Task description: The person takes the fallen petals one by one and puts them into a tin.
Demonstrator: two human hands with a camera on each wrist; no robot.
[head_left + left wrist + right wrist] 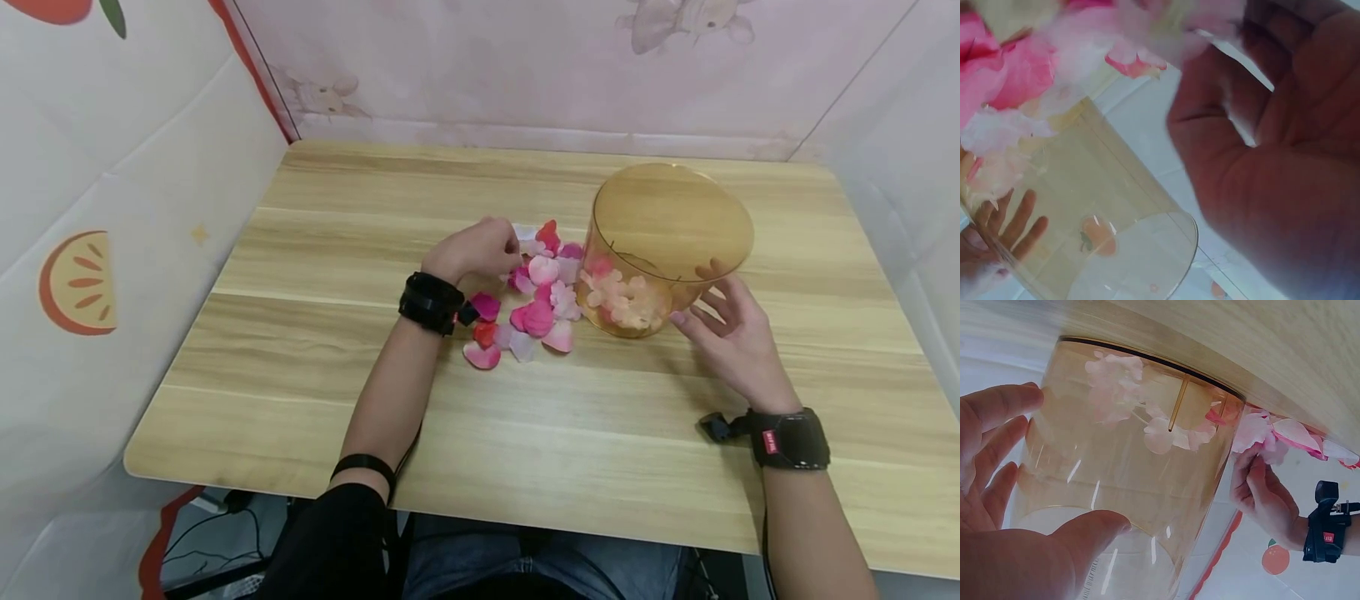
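Several fabric petals (525,312), pink, red and white, lie heaped near the middle of the worktop (315,250), well clear of every edge, with their right-hand fringe touching an amber transparent container (660,250). More petals (1147,419) sit inside that container against its wall and base. The container stands just right of the heap and appears tipped, its mouth toward the petals and its round base raised toward the far edge; that attitude would let petals pass in sideways, in my judgement.

Left hand (480,247): resting on the far left side of the heap, fingers curled down into the petals. The right wrist view shows its fingertips (1244,465) pinching a pale petal at the container's rim.

Right hand (731,333): spread against the container's right wall, fingers (997,406) straight and thumb pressed to the plastic, bracing rather than gripping; it most likely holds the tilt steady.

Surroundings: printed fabric panels (112,208) enclose the worktop on the left, far and right sides.
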